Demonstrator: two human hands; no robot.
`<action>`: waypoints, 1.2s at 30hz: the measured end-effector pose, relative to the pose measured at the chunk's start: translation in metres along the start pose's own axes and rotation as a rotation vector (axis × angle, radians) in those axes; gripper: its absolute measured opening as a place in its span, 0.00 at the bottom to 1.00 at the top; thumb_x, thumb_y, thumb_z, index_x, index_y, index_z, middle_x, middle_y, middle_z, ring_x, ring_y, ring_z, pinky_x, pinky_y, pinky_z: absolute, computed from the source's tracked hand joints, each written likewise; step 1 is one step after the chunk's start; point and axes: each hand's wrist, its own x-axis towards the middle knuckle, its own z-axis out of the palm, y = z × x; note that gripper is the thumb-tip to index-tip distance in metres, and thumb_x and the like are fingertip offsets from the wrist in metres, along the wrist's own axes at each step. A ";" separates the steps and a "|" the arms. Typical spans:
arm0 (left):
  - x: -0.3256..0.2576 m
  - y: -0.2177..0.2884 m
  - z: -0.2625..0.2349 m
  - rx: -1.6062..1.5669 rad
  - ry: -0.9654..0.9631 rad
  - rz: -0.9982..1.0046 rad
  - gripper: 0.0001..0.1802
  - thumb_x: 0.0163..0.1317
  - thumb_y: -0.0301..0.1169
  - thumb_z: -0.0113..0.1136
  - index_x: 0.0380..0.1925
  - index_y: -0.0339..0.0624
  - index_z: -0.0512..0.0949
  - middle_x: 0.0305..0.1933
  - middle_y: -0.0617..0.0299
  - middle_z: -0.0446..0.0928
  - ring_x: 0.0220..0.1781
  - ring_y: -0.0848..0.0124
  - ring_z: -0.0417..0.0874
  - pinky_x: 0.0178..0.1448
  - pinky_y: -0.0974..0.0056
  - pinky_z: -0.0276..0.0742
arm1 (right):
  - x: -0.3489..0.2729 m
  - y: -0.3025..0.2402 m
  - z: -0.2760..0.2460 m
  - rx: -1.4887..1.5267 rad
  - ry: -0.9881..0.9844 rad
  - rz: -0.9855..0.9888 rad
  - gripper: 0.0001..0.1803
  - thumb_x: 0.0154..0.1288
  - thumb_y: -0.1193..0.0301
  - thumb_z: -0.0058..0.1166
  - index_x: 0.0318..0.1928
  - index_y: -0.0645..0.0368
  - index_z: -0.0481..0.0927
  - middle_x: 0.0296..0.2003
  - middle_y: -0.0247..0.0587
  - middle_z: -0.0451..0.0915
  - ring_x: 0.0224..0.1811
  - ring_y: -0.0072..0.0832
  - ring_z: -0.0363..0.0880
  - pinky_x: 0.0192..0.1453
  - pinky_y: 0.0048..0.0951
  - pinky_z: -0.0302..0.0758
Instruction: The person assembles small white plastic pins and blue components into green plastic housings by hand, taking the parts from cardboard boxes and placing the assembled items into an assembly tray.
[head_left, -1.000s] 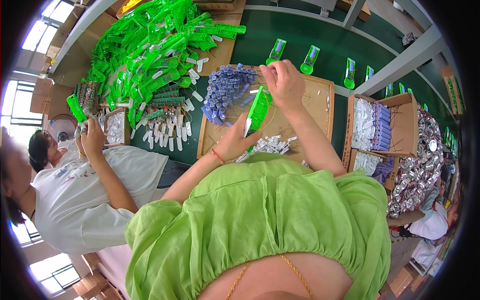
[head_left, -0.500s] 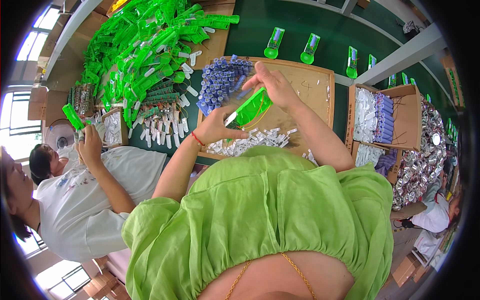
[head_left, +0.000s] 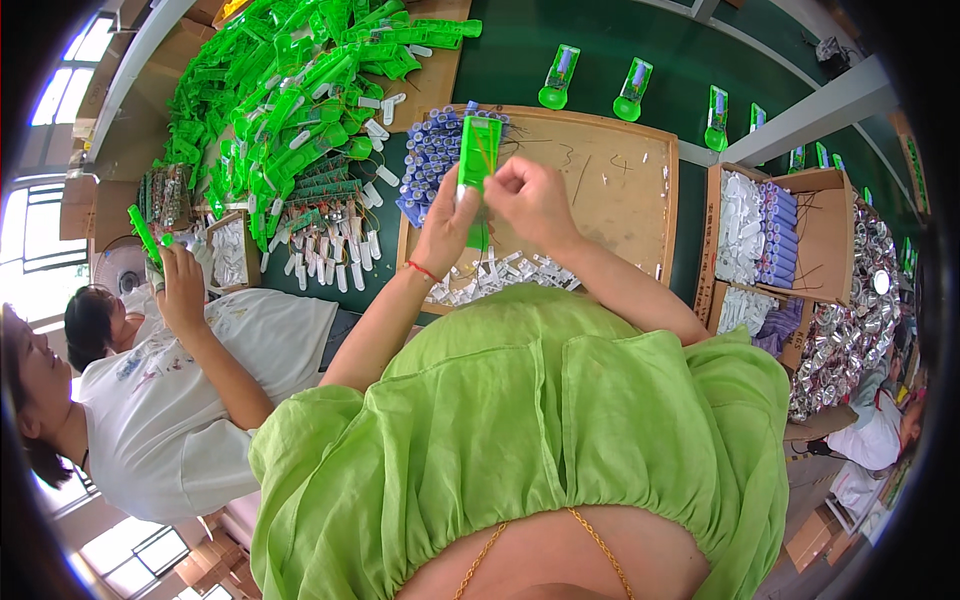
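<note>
My left hand (head_left: 447,238) is closed around a bright green plastic housing (head_left: 481,137), held upright over the near left part of a shallow tray (head_left: 620,225). A small white piece shows by its thumb. My right hand (head_left: 532,205) is pinched at the housing's right side, its fingertips on thin yellow and red wires (head_left: 486,160) that run out of the housing. Behind the housing stands a cluster of purple-blue cylindrical cells (head_left: 428,160). Small white plastic parts (head_left: 515,272) lie in the tray below my hands.
A large heap of green housings (head_left: 290,110) is at the far left, with circuit boards (head_left: 325,190) before it. Finished-looking green units (head_left: 632,90) stand spaced along the green belt. A carton (head_left: 815,235) with cells and white parts sits right. A co-worker's hand (head_left: 182,285) holds a green piece.
The green housing has turned from slanted to upright and moved up slightly with my left hand. My right hand has come down and its spread fingers have closed into a pinch at the wires.
</note>
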 end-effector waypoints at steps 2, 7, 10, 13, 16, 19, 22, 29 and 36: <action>0.002 0.004 0.000 0.134 0.059 0.116 0.24 0.70 0.34 0.50 0.64 0.40 0.62 0.52 0.64 0.72 0.49 0.77 0.74 0.52 0.70 0.73 | -0.013 -0.002 0.008 -0.073 -0.027 0.023 0.12 0.53 0.64 0.62 0.23 0.59 0.77 0.20 0.39 0.80 0.21 0.31 0.80 0.26 0.31 0.73; -0.005 -0.009 -0.015 -0.122 0.070 -0.087 0.23 0.68 0.29 0.52 0.62 0.40 0.64 0.48 0.67 0.74 0.46 0.81 0.73 0.51 0.74 0.71 | -0.023 0.019 0.026 -0.308 -0.004 -0.372 0.10 0.53 0.69 0.61 0.23 0.56 0.73 0.19 0.36 0.76 0.20 0.33 0.76 0.23 0.33 0.70; -0.009 -0.017 -0.033 -0.184 0.137 -0.079 0.22 0.66 0.26 0.52 0.60 0.42 0.65 0.44 0.66 0.75 0.39 0.78 0.76 0.43 0.72 0.75 | -0.023 0.031 0.029 -0.145 -0.139 -0.393 0.07 0.54 0.72 0.60 0.24 0.57 0.74 0.20 0.36 0.77 0.22 0.31 0.77 0.24 0.30 0.71; -0.022 -0.010 -0.053 -0.321 0.225 -0.206 0.19 0.66 0.25 0.50 0.56 0.44 0.63 0.37 0.60 0.73 0.30 0.69 0.79 0.31 0.63 0.80 | -0.003 0.085 0.023 0.172 -0.094 0.038 0.05 0.61 0.71 0.56 0.35 0.59 0.80 0.25 0.35 0.81 0.27 0.20 0.78 0.32 0.23 0.74; -0.032 -0.015 -0.067 -0.199 0.184 -0.167 0.17 0.68 0.31 0.50 0.55 0.45 0.62 0.32 0.56 0.75 0.31 0.67 0.80 0.34 0.62 0.80 | 0.033 0.121 0.005 -0.327 -0.107 0.133 0.06 0.60 0.72 0.55 0.37 0.57 0.80 0.33 0.38 0.81 0.34 0.27 0.80 0.38 0.27 0.76; -0.031 -0.018 -0.063 -0.292 0.216 -0.181 0.18 0.67 0.29 0.49 0.56 0.45 0.62 0.32 0.56 0.75 0.31 0.67 0.80 0.34 0.62 0.80 | 0.050 0.138 0.013 -0.735 -0.173 -0.419 0.12 0.59 0.72 0.52 0.44 0.53 0.79 0.47 0.36 0.75 0.52 0.37 0.73 0.51 0.37 0.74; -0.027 -0.008 -0.056 -0.294 0.211 -0.201 0.20 0.65 0.26 0.47 0.57 0.44 0.61 0.32 0.53 0.76 0.29 0.66 0.80 0.33 0.62 0.80 | 0.054 0.164 0.019 -0.966 -0.201 -0.404 0.10 0.60 0.73 0.50 0.42 0.53 0.79 0.45 0.37 0.76 0.52 0.38 0.72 0.51 0.38 0.74; -0.026 0.002 -0.052 -0.255 0.098 -0.150 0.22 0.63 0.24 0.47 0.58 0.42 0.61 0.32 0.52 0.76 0.29 0.65 0.81 0.32 0.59 0.82 | 0.015 0.103 -0.035 -0.562 -0.239 -0.168 0.10 0.59 0.73 0.56 0.43 0.58 0.78 0.36 0.36 0.77 0.39 0.33 0.77 0.44 0.34 0.75; -0.026 0.009 -0.024 -0.064 0.016 -0.039 0.22 0.63 0.23 0.48 0.57 0.42 0.63 0.33 0.55 0.76 0.31 0.66 0.81 0.33 0.62 0.81 | 0.001 0.014 -0.062 0.291 -0.196 -0.009 0.11 0.62 0.71 0.56 0.42 0.63 0.80 0.33 0.30 0.78 0.34 0.16 0.75 0.38 0.21 0.72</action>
